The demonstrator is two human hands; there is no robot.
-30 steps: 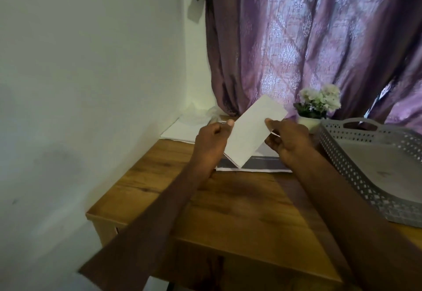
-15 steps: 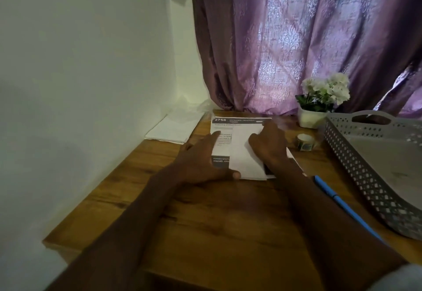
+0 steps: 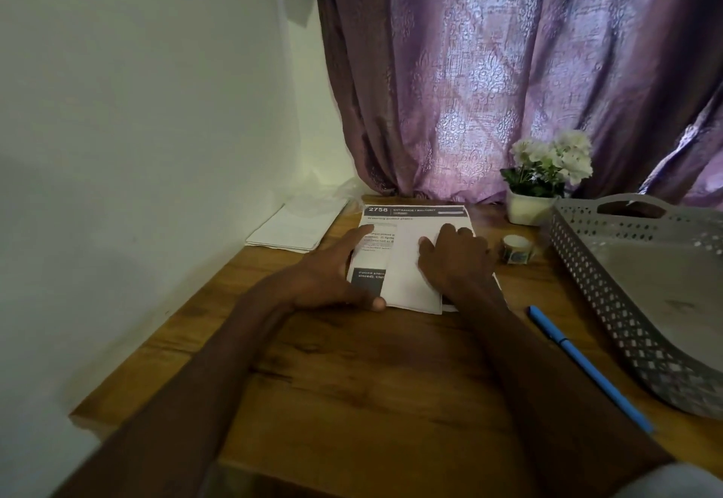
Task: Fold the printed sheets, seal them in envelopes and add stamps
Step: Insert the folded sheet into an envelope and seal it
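A folded white sheet (image 3: pixel 409 263) lies on top of a stack of printed sheets (image 3: pixel 414 211) at the back of the wooden table (image 3: pixel 371 372). My left hand (image 3: pixel 332 270) lies flat along the folded sheet's left edge, index finger stretched forward, thumb at its near corner. My right hand (image 3: pixel 454 255) presses down on the folded sheet's right side with straight fingers. A pile of white envelopes (image 3: pixel 297 227) sits to the left by the wall. A small roll of stamps (image 3: pixel 516 249) stands to the right of the sheets.
A grey perforated tray (image 3: pixel 610 302) takes up the right side of the table. A blue pen (image 3: pixel 587 366) lies diagonally in front of it. A white pot of white flowers (image 3: pixel 544 177) stands at the back before a purple curtain. A white wall borders the left.
One second ago both hands held the folded sheet up in the air. It has since been laid on the printed stack, and both hands press it flat.
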